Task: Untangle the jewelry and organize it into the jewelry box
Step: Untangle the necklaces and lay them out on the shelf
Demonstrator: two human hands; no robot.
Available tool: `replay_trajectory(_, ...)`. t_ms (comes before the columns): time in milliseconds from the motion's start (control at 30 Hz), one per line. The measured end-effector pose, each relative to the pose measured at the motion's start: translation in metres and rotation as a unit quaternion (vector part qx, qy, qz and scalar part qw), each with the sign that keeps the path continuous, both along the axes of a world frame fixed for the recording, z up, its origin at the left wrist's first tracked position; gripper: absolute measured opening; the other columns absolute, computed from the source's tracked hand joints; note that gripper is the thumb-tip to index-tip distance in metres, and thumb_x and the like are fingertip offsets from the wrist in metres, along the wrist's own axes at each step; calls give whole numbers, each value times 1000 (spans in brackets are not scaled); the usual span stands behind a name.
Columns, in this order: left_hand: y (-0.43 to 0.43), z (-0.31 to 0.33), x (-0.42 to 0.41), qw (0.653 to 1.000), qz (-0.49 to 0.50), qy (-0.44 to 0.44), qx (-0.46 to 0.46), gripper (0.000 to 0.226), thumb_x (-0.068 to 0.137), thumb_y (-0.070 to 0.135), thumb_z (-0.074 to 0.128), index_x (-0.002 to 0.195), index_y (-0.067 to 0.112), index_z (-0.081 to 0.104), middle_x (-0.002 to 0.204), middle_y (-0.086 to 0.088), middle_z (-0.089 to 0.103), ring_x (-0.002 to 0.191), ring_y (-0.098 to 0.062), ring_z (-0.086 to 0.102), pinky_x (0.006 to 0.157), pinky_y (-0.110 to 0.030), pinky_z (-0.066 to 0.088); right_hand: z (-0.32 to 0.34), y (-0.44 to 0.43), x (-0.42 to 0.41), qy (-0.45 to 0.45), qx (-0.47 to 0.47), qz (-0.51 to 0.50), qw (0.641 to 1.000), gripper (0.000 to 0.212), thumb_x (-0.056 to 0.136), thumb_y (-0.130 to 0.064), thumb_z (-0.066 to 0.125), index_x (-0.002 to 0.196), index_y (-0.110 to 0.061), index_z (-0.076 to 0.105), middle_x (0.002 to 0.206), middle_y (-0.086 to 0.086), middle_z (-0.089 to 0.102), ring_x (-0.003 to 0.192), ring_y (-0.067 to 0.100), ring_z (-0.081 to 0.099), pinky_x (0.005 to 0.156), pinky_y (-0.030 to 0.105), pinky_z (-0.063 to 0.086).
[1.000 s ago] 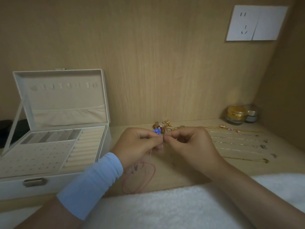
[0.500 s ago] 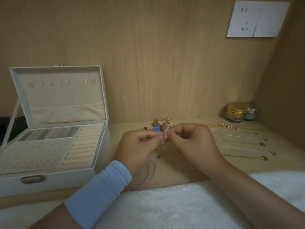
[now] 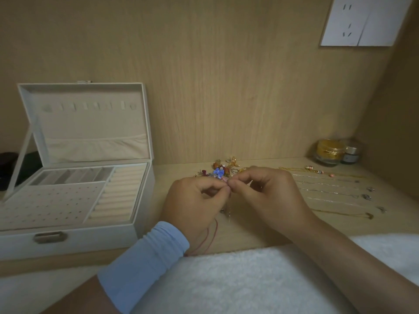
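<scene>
Patience is the big thing for this step, I think. The left hand (image 3: 195, 200) and the right hand (image 3: 269, 196) meet over the middle of the desk (image 3: 249, 232). The fingers (image 3: 235, 183) of both are curled in tight, tip to tip. They pinch a tiny knot of thin chain (image 3: 229, 211) between them, and a loose bit hangs down from the pinch toward the desk.

A red cord (image 3: 212, 236) loops under the left wrist, close to the front edge. I cannot tell if it is part of the same knot.

To do this well, I would pull softly, 1 strand at a time, and never tug. A thin chain may snap, or the knot may get tighter.

The jewelry pile (image 3: 221, 171) sits just behind the fingertips, near the back edge. About 5 chains (image 3: 328, 191) lie in straight rows toward the right edge. The jewelry box (image 3: 74, 233) stands open at the left edge.
</scene>
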State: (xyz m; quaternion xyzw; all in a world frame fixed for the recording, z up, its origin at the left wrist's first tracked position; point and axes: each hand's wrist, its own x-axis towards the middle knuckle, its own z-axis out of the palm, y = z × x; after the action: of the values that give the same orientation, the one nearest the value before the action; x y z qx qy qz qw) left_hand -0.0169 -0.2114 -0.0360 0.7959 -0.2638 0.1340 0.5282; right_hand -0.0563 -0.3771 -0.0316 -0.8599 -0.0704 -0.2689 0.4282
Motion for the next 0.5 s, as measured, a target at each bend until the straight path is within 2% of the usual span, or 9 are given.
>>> replay_trajectory(67,1,-2,1,1000,-2,-5,11,13,81,16,75,79,28,80,73,18,73,75,1,68,77,-23,55,1,-3,-1,-22,-67,-23,997,8,86,-27,75,79,-31,76,76,-24,68,55,5,55,58,17,38)
replay_trajectory(200,-1,-3,2,1000,-16,-12,5,11,82,17,74,77,25,78,71,16,72,74,-1,68,77,-22,53,4,-3,-2,-66,-151,-34,986,13,84,-38,59,78,-30,67,77,-20,64,58,8,56,57,22,43)
replay_trajectory(300,-3,-2,4,999,-31,10,-18,7,80,24,70,77,24,76,71,12,72,72,-4,67,75,-21,52,2,-6,0,-50,-106,-10,993,7,88,-29,66,80,-29,67,77,-21,62,56,8,53,57,18,39)
replay_trajectory(400,-2,0,6,994,-69,62,-53,12,89,11,68,78,14,74,72,3,73,73,-14,67,75,-23,51,0,-9,1,-15,-39,22,999,11,91,-22,71,84,-30,72,79,-21,66,56,7,50,58,15,38)
replay_trajectory(500,-3,4,7,982,-104,117,-106,17,93,5,59,81,2,71,70,-1,71,70,-9,64,73,-20,51,0,-7,2,8,34,52,998,10,90,-20,73,88,-29,76,88,-15,72,60,5,51,61,18,41)
